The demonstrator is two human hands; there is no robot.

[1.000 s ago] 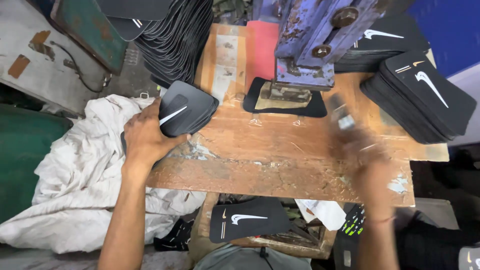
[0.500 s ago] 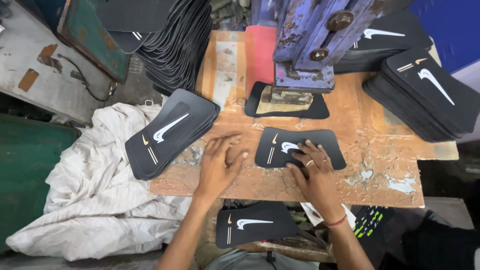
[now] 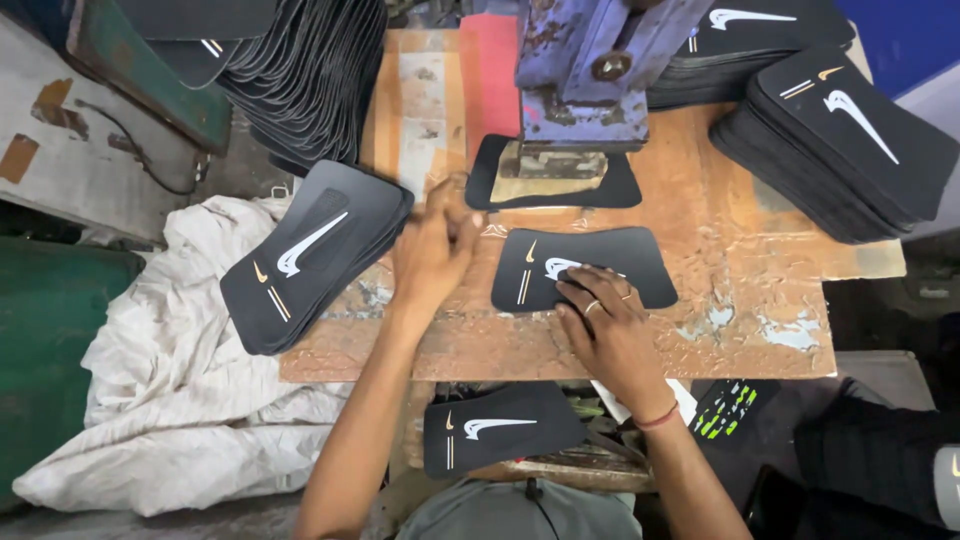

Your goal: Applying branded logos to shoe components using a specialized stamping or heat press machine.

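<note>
One hand (image 3: 432, 250) now off table (image 3: 700, 340).

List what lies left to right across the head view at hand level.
White cloth → left stack of black pieces → left hand → black piece under the right hand → right stack of black pieces.

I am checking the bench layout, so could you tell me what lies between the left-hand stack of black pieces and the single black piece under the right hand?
The left hand, over bare wooden bench, head view.
</note>
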